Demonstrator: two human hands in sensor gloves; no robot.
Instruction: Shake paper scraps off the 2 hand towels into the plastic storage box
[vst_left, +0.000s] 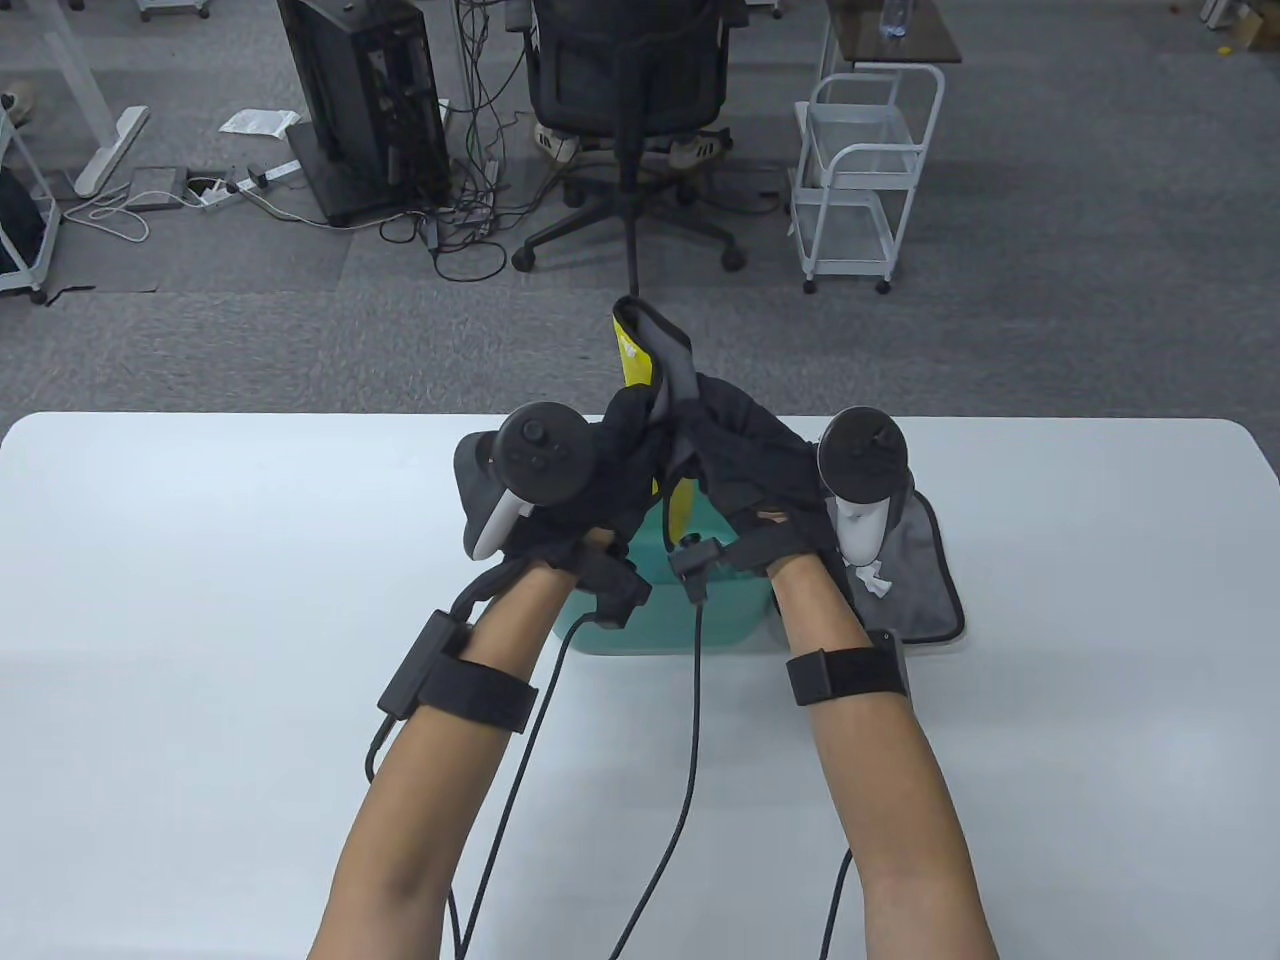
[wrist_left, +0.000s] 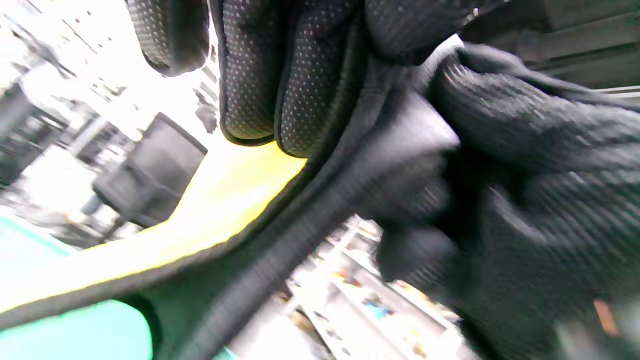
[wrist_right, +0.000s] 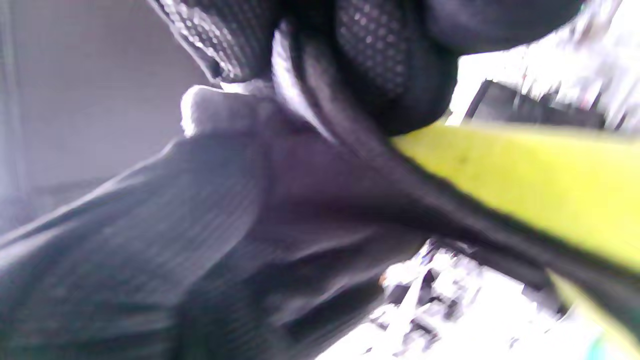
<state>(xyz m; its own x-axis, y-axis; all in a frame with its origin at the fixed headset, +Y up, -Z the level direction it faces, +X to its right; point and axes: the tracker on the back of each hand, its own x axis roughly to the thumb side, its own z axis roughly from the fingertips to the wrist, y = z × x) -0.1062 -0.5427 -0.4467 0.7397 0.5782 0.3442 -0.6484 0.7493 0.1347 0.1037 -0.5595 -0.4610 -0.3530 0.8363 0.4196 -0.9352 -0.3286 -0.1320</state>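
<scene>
Shaking towel 1: both hands, left hand (vst_left: 560, 480) and right hand (vst_left: 760, 470), grip yellow towel (vst_left: 640, 350) over box (vst_left: 690, 600). Next: grey towel (vst_left: 925, 580), scraps on it.

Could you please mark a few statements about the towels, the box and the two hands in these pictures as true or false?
1. Both hands, left hand and right hand, grip the yellow towel with grey edging. True.
2. That towel lies flat on the white table. False: it is held up above the teal plastic storage box.
3. A grey hand towel lies right of the box with white paper scraps on it. True.
4. The box is red. False: it is teal.
</scene>
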